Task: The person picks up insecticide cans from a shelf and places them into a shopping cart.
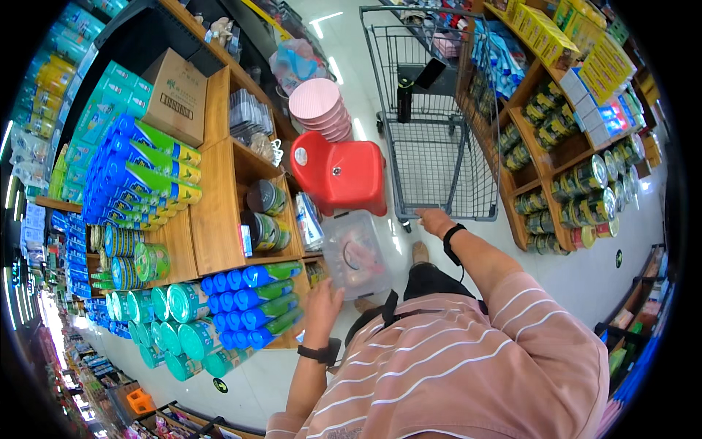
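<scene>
My right hand (435, 220) reaches to the near end of a grey wire shopping cart (403, 209), its fingers at the bottom frame bar; whether they grip it is unclear. In the cart's far part are a black bottle (405, 100) and a dark flat device (430, 73). My left hand (324, 302) is beside the near left edge of a translucent plastic storage box (356, 255), fingers slightly spread, with nothing seen in it. Beyond the box stands a red plastic stool (356, 173) with a low back. Pink round stools (316, 101) are stacked behind it.
Left, a wooden shelf unit (214, 219) bears blue-capped green spray cans (159, 164), teal tins (189, 302) and a cardboard carton (178, 99). Right, another wooden shelf (540, 164) holds stacked cans (584, 208) and yellow boxes (606, 71), close beside the cart.
</scene>
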`<state>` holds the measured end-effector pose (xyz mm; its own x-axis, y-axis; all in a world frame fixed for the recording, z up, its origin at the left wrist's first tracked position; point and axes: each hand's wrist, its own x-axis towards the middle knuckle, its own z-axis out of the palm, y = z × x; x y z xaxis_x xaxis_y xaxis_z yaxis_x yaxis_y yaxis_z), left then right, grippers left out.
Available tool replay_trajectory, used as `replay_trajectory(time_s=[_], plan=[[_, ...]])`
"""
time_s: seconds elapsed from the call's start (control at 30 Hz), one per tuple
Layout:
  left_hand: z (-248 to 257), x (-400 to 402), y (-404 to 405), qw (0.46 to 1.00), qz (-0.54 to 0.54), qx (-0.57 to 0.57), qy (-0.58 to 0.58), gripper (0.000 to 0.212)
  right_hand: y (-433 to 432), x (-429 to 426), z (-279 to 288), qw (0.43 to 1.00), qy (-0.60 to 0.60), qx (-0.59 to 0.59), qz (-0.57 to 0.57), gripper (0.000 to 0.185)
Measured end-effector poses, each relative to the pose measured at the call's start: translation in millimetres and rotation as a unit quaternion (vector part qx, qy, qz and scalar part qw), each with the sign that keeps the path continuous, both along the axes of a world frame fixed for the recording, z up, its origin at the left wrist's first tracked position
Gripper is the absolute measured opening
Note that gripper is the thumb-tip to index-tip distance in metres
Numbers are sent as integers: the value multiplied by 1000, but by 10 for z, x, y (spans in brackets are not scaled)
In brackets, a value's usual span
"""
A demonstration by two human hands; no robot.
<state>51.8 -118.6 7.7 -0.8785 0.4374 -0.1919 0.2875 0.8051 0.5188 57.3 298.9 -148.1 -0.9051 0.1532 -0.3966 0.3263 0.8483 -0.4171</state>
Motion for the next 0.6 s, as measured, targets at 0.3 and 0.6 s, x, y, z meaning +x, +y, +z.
replay_trajectory(time_s=[0.3,0.6], plan=[[227,-188,1047,999,-9,-44,-19,43,555,-361,-207,994,59,-40,78,26],[193,-443,1394,999,0,-45,22,41,769,-778,-323,986,102,-59,118,34]])
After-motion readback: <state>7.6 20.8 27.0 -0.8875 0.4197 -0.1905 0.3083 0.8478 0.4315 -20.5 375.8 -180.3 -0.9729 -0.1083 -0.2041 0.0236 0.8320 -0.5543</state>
